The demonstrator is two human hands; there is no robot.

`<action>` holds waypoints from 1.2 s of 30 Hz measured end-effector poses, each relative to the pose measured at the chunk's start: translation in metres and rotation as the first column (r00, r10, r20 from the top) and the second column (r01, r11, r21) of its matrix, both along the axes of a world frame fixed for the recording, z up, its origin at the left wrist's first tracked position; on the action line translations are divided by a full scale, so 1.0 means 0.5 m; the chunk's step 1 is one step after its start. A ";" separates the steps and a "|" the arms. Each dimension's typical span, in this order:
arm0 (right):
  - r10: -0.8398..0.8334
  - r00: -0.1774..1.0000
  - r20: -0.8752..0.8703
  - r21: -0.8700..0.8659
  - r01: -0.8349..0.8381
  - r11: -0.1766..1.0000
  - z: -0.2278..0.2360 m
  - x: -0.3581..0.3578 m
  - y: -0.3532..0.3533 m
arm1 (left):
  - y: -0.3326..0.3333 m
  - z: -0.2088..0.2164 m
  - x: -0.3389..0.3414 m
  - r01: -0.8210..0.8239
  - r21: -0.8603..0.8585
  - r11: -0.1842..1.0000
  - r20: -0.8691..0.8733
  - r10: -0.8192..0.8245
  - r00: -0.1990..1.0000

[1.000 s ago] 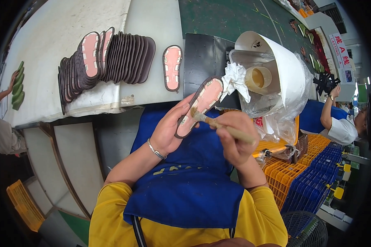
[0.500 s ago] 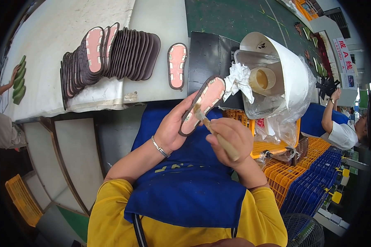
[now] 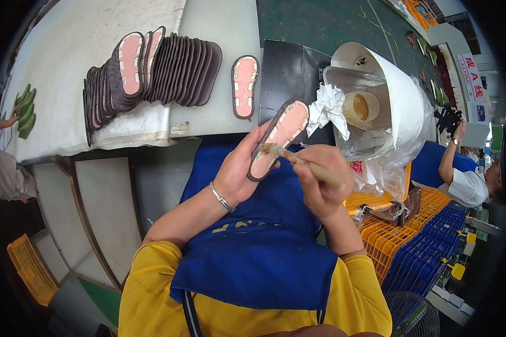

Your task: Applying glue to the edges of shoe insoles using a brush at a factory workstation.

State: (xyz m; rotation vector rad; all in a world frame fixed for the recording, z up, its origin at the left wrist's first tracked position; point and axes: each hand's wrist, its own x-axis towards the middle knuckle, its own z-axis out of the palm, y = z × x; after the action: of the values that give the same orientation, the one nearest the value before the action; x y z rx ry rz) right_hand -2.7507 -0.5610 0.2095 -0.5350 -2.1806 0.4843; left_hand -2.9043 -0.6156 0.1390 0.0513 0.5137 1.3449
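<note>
White-topped table (image 3: 216, 121) spans the upper left, carrying a fanned row of dark brown flat soles (image 3: 191, 70) and 1 lone pink-faced, dark-rimmed sole (image 3: 245, 87). Nearer the body, above the blue cloth apron (image 3: 253, 264), both hands are gripping: the left hand (image 3: 236, 174) clasps another pink-faced, dark-edged sole (image 3: 288, 123) with white tabs along part of its border, tilted with its far end toward the crumpled white tissue (image 3: 327, 106), while the right hand (image 3: 323, 194) curls around the pale wooden handle of a small brush (image 3: 284, 153), whose bristles meet the pink face a little below its middle. To work evenly, it seems best to brace the held sole from beneath, use light strokes, follow the tabbed border closely and keep the bristles inside the dark edge; a lightly loaded brush should lessen drips, if the translucent cup of amber liquid (image 3: 350, 114) supplies it. Against the frame 0.5 s ago, the brush handle lies flatter, pointing more to the right, and a co-worker's hand (image 3: 8, 122) at far left sits lower beside the curved green pieces (image 3: 26, 119).
</note>
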 end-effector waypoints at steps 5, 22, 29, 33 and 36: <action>-0.014 0.993 0.116 0.167 -0.005 0.986 0.016 -0.009 -0.025 | 0.000 0.006 -0.001 -0.015 0.009 1.000 -0.006 0.015 1.000; -0.125 0.974 -0.191 -0.360 0.049 0.932 -0.007 0.044 -0.009 | 0.001 -0.012 -0.013 0.021 0.021 1.000 0.192 -0.025 0.981; 0.084 0.994 -0.077 -0.307 -0.103 0.946 -0.011 0.026 -0.025 | 0.001 -0.043 -0.015 0.010 0.034 0.999 0.227 -0.017 0.974; -0.151 0.813 -0.563 -0.756 -0.433 0.490 -0.031 0.043 -0.015 | 0.003 -0.058 -0.021 -0.020 0.060 0.998 0.275 0.003 0.961; -0.336 0.702 -0.628 -0.764 -0.472 0.440 -0.014 0.062 0.003 | 0.005 -0.045 -0.029 -0.079 0.047 0.996 0.188 0.069 0.980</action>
State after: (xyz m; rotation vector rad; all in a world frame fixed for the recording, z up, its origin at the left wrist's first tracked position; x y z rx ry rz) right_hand -2.7199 -0.5597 0.2025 -0.6335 -0.9737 1.6822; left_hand -2.9187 -0.6130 0.1165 -0.0500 0.3234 1.4198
